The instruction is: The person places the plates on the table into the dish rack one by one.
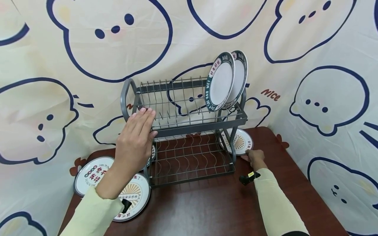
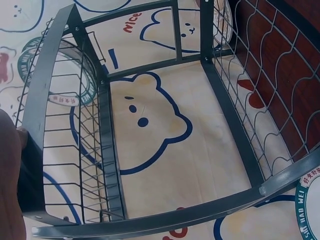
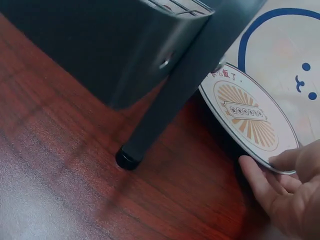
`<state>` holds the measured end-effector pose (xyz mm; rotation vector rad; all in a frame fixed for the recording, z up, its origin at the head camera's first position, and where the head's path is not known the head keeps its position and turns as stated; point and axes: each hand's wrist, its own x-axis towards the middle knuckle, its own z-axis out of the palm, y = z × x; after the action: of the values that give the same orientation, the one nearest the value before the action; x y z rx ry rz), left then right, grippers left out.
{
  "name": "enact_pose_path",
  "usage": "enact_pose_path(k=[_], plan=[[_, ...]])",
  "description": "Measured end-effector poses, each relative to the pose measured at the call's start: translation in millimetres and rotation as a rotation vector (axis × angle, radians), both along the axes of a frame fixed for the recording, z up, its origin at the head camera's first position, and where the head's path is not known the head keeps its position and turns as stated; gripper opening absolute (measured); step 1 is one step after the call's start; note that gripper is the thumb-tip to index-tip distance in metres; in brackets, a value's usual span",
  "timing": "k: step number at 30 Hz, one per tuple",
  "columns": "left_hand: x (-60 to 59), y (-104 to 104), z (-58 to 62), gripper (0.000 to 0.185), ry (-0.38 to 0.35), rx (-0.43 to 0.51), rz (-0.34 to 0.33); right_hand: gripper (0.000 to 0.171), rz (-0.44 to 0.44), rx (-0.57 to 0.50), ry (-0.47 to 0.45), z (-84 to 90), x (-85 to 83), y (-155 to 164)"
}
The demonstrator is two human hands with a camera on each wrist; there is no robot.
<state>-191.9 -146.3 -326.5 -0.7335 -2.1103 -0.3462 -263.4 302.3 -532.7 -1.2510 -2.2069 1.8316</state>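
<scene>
Sunburst-patterned round white plate (image 1: pixel 240 141) lay flat on the dark red-brown wooden worktop (image 1: pixel 224 203), right of centre in the head view, just behind the right leg of the grey two-tier metal wire dish rack (image 1: pixel 189 131). My right hand (image 1: pixel 255 158) had its grip on the plate's near rim: in the right wrist view my fingers (image 3: pixel 260 182) curled under the edge at the lower right of the frame, beside the rack's black foot (image 3: pixel 128 158). My left hand (image 1: pixel 136 137) was spread flat, fingers straight, resting against the left front corner of the rack's upper tier and holding nothing. Two green-rimmed white plates (image 1: pixel 225 80) stood upright in the upper tier at its right end. Two more round plates (image 1: pixel 113 183) lay flat at the lower left, partly under my left sleeve.
</scene>
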Motion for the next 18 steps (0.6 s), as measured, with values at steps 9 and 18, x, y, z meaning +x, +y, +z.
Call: enact_pose_path(k=[9, 18], plan=[[1.2, 0.5, 1.5, 0.048, -0.006, -0.001, 0.002, 0.036, -0.172, -0.211, 0.110, -5.0, 3.2, 2.5], [1.3, -0.8, 0.9, 0.049, -0.017, -0.001, 0.011, 0.062, -0.157, -0.311, 0.162, 2.3, 5.8, 5.6]])
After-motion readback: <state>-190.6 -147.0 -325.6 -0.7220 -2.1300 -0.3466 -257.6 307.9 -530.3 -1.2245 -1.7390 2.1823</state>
